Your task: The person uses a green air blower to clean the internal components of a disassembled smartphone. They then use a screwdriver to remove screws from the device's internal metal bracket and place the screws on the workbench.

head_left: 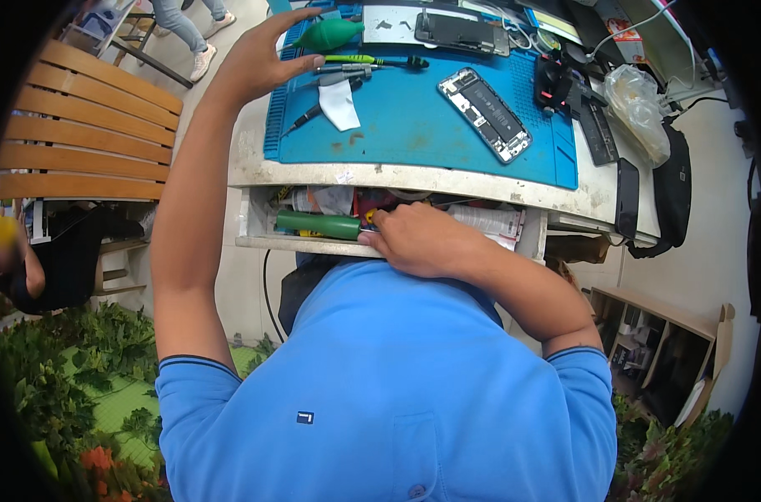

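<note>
My left hand (pixel 268 54) is at the far left of the blue work mat (pixel 397 125), thumb and fingers spread apart beside a green air blower bulb (pixel 329 35). My right hand (pixel 422 238) reaches into the pulled-out drawer (pixel 255 243), its fingers curled beside the end of a green cylinder (pixel 318 224). What those fingers hold, if anything, is hidden. An opened phone (pixel 486 115) with bare inner parts lies on the mat. Left of it are a yellow-green screwdriver (pixel 351 59), tweezers (pixel 301 120) and a white scrap (pixel 339 105).
A detached phone screen (pixel 460 33) lies at the back. Dark tools (pixel 552 84), a clear plastic bag (pixel 638 105) and a black phone (pixel 626 197) crowd the right side. Papers and small packages fill the drawer. A wooden bench (pixel 88 125) and another person (pixel 58 251) are at left.
</note>
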A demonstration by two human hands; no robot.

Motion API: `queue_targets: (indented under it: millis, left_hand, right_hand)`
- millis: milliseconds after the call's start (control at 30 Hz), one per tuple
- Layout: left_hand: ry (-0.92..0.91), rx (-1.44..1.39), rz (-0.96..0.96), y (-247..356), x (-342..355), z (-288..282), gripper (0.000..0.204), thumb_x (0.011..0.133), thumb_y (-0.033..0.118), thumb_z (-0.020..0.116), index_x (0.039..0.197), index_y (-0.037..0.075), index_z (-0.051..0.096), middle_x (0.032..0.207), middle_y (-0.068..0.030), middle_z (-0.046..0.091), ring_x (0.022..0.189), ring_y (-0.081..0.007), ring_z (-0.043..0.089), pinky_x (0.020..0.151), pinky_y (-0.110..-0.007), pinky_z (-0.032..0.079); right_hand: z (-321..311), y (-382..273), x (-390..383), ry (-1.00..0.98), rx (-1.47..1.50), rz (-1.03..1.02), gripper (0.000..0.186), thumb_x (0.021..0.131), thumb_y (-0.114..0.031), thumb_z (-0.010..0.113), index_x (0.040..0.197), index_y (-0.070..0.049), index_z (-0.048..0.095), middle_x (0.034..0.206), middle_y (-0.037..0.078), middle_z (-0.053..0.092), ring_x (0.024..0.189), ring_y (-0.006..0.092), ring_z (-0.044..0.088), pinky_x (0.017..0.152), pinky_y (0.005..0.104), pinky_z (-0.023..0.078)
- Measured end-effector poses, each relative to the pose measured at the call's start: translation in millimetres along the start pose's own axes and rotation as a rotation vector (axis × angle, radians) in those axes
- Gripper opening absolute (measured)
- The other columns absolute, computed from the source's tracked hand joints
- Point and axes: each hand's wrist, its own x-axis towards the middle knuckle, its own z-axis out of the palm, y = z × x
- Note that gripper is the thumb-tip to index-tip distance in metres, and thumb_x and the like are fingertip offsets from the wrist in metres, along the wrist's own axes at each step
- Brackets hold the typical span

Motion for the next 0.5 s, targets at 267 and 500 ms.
queue_targets:
  millis: [267,500]
  left_hand:
    - [0.025,-0.168,0.03,58.1,-29.0,-45.4,0.06,0.09,0.02,0.098,0.145,0.007,0.076,0.14,-0.0128,0.081,0.132,-0.0287,0.075,0.112,-0.041,0.057]
    - [-0.432,-0.418,0.07,167.3,-121.7,-37.1,0.064,0.084,0.028,0.099,0.141,0.01,0.076,0.119,-0.0126,0.08,0.105,-0.0347,0.08,0.091,-0.044,0.064]
  right_hand:
    - [22.7,18.0,1.3,0.174,0.212,0.0,0.031,0.107,-0.018,0.062,0.119,0.008,0.073,0.121,0.031,0.078,0.117,0.0505,0.075,0.103,0.0586,0.058]
    - [-27.7,4.3,-35.5,0.243,0.179,-0.085,0.027,0.089,-0.002,0.068,0.115,0.005,0.072,0.115,0.027,0.079,0.111,0.0484,0.076,0.097,0.0583,0.058]
